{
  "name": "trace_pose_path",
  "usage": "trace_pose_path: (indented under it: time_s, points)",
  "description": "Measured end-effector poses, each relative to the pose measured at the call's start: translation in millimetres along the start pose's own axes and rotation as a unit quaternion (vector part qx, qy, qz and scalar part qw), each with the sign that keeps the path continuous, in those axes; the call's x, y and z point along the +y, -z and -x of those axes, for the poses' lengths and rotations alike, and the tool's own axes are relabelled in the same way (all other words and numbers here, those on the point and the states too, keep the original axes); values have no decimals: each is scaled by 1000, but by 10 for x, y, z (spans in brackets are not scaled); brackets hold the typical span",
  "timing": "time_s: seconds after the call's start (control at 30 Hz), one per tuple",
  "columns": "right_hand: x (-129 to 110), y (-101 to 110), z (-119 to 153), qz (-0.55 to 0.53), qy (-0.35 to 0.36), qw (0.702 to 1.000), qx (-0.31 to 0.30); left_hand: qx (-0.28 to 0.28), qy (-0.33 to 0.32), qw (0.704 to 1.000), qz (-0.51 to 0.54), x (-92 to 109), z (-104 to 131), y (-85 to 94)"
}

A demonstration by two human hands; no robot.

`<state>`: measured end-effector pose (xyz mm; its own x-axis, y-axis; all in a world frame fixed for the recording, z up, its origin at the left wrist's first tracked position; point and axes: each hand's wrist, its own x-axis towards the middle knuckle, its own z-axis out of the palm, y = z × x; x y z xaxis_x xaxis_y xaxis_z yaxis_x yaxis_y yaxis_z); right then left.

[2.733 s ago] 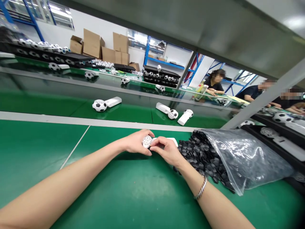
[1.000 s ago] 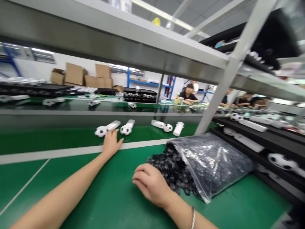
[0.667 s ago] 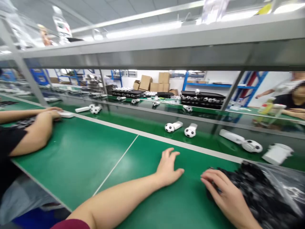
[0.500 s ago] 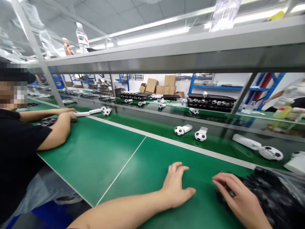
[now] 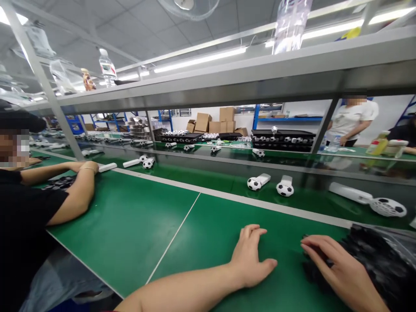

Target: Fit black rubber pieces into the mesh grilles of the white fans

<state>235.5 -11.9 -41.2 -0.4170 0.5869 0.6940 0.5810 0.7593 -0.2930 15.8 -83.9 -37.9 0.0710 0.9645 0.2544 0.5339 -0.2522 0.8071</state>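
Note:
My left hand point(image 5: 254, 259) hovers over or rests on the green worktop point(image 5: 169, 216), fingers spread and curved, with nothing in it. To the right, my right hand point(image 5: 344, 271) has thumb and forefinger pinched together. A tiny dark bit shows at its fingertips, too small to name. Beneath and beside that hand lies a heap of small black parts point(image 5: 373, 255), partly in a clear plastic bag point(image 5: 398, 242). Beyond the pale strip sit white handheld fans with football-patterned heads: one fan point(image 5: 285, 187), another fan point(image 5: 258, 182), and a larger-looking fan point(image 5: 386, 207) at the right.
At the left a co-worker's arms point(image 5: 82, 184) reach over the worktop beside a white handle point(image 5: 108, 167). A metal shelf point(image 5: 208, 89) with bottles spans overhead. Black trays point(image 5: 282, 141) of football-patterned pieces stand across the line. Another person point(image 5: 354, 117) stands at the far right.
The view has shifted slightly. Fans beyond the strip have slid rightward. My right hand stays pinched by the black parts, a dark bit now visible at its fingertips. My left hand keeps its open pose.

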Motion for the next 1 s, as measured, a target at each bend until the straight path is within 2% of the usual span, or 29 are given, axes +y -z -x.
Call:
trace_pose_path:
  time_s: [0.17, 0.4, 0.67, 0.83, 1.0]
  points:
    - [-45, -1, -5, -21, -20, 999, -27, 6, 2, 1000, -11, -1, 1, -18]
    - [-267, 59, -70, -45, -40, 997, -46, 10, -44, 998, -37, -62, -16, -7]
    - [-353, 19, -34, -55, -52, 995, -61, -5, -91, 992, -91, -147, -32, 26]
    - [-342, -2, -67, 3, -45, 997, -60, -14, -81, 989, -119, -293, -91, 22]
    - [-353, -2, -67, -27, -48, 997, -60, -2, -73, 991, -113, -375, -102, -22]
